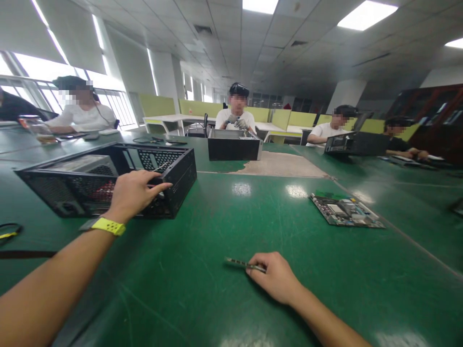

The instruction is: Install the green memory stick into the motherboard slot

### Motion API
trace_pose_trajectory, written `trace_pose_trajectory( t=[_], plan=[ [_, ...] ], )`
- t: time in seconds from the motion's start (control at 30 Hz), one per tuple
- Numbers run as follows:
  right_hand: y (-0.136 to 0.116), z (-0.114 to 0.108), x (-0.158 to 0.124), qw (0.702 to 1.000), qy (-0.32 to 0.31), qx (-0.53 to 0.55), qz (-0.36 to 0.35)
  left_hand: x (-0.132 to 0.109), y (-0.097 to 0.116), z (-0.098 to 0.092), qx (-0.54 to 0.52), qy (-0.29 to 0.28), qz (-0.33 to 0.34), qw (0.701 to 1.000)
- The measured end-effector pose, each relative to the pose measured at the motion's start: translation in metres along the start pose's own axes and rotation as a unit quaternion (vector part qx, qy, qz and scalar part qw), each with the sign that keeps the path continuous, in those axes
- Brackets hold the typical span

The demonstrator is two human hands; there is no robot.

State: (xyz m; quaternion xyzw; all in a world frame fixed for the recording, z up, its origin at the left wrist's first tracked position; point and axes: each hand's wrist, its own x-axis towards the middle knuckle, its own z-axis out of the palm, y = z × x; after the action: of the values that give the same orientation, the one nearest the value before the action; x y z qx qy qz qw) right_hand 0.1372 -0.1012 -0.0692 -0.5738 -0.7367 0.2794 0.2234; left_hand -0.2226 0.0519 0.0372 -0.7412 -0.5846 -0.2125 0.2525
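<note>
At five o'clock, right hand [275, 274] pinches a thin, dark circuit strip [238, 262]; slack pinching could drop it. Nine o'clock: left hand [134, 193] at black metal computer case [183, 180], grip unclear.

Bright lime-yellow flashes out — a strap [108, 225] on the left wrist, dotted with small dark holes, a greyish piece [88, 224] right beside it! The left hand [132, 193] is bare, the right hand [274, 278] too — and both visible forearms [321, 311] are sleeveless.

3 ceiling lights [367, 15] glow across the upper right half; blinds [77, 38] shade windows [39, 65], upper left; yellow-green partitions [198, 107] stand mid-frame.
</note>
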Motion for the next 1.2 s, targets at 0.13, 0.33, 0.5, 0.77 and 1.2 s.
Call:
trace_pose_trajectory(
  t=[0.13,0.33,0.5,0.77,1.2],
  plan=[
    [0.0,0.001,-0.002,1.0,0.007,-0.003,-0.001,-0.004,-0.016,-0.002,0.011,-0.01,0.006,1.0],
    [-0.002,0.0,0.002,0.999,0.002,0.043,-0.001,-0.014,-0.059,-0.001,0.016,-0.004,-0.011,1.0],
    [0.002,0.003,0.01,0.997,0.009,0.078,0.013,-0.044,0.017,-0.011,-0.036,0.115,-0.098,0.988],
    [0.009,-0.006,0.012,0.978,-0.065,0.196,-0.014,-0.113,0.173,0.003,-0.412,-0.304,0.1,0.853],
    [0.059,-0.104,0.024,0.92,0.222,-0.225,0.232,-0.11,0.16,0.015,-0.536,-0.377,0.005,0.755]
  ],
)
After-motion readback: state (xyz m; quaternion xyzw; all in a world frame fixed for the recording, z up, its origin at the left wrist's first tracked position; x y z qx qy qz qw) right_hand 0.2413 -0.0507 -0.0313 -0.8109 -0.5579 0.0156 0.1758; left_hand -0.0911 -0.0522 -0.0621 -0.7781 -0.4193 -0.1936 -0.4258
